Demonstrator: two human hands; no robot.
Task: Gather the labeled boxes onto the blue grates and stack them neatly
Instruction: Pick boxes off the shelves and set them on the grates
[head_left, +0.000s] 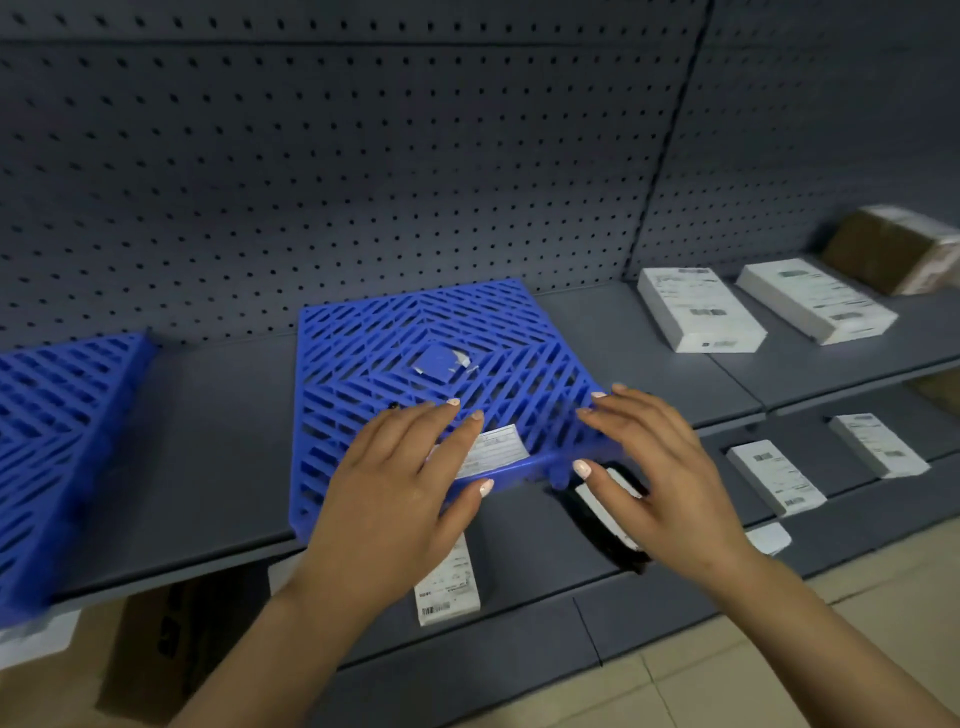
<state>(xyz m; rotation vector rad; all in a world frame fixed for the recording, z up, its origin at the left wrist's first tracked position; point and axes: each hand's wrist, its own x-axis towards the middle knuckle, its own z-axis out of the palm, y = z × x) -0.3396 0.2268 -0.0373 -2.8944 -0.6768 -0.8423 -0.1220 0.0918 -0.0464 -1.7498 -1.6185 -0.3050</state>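
on upper shelf (218, 441), blue grate (441, 358) is touched at front edge by left hand (400, 483) & right hand (660, 467), fingers straight, nothing gripped. 2 white labeled boxes (696, 309) are seen further right on same shelf, apart from grate. 2nd grate (57, 447) lies at left.

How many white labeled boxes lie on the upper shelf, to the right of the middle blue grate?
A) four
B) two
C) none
B: two white labeled boxes lie flat, side by side, on the upper shelf to the right of the middle blue grate; beyond them stands only a brown box.
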